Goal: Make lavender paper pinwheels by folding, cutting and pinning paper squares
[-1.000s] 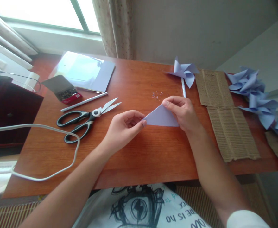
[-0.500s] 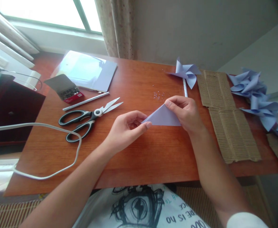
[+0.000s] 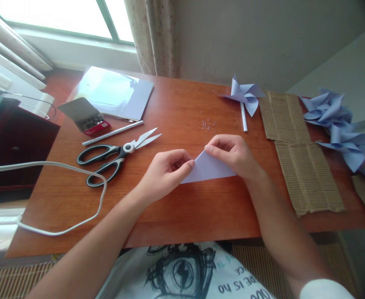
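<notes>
Paper has sunk toward six o'clock, left hand now clamping its fingers farther up the slanted edge, right hand pinching the twelve-o'clock corner, seemingly steadying it.

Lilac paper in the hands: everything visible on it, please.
The paper is pale lilac, thin and plain, apparently folded, with a nearly straight lower edge and a slanted upper one. The left hand pinches it at the slanted edge, the right hand near the top corner, covering its right part. Whether it touches the wooden table is unclear.
</notes>
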Action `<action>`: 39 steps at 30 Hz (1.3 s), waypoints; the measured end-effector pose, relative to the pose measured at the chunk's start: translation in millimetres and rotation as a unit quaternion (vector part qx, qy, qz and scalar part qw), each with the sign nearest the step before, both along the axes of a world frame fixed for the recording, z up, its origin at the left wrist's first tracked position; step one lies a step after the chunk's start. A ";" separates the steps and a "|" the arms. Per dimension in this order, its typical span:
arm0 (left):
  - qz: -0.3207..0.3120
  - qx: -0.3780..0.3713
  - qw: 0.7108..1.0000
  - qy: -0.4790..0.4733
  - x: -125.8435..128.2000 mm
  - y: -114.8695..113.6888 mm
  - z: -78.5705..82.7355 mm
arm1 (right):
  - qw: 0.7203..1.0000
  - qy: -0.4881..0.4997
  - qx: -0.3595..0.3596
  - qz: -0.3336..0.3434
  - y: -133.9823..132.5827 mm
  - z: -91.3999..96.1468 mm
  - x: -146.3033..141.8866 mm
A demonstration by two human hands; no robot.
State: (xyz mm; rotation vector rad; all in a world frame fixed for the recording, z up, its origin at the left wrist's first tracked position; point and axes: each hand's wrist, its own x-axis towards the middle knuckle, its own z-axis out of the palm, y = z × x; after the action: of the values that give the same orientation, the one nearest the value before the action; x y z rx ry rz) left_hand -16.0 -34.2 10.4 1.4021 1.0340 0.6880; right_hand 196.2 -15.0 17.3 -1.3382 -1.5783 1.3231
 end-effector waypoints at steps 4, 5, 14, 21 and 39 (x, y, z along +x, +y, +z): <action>-0.008 0.008 1.000 0.007 1.3 -2.0 -3.3 | 0.996 -0.009 -0.002 0.085 -6.4 -2.9 -12.9; -0.010 0.012 1.000 0.013 1.5 -2.2 -3.9 | 0.996 -0.010 0.003 0.093 -7.1 -2.9 -14.1; -0.035 0.048 0.998 0.036 1.1 0.3 1.7 | 1.000 0.023 -0.007 -0.009 0.8 5.6 6.8; 0.018 0.019 0.999 -0.018 -0.9 -1.2 1.8 | 0.992 0.051 0.035 -0.108 10.4 2.1 23.3; -0.059 -0.074 0.995 -0.015 -0.8 -2.2 -1.7 | 0.986 0.099 -0.103 0.091 0.5 -2.1 -5.7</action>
State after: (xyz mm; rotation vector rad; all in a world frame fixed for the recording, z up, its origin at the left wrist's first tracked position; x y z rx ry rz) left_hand -16.7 -36.4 8.7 1.3082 0.9508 0.5346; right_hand 190.5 -14.5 15.2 -1.1588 -1.4855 1.7146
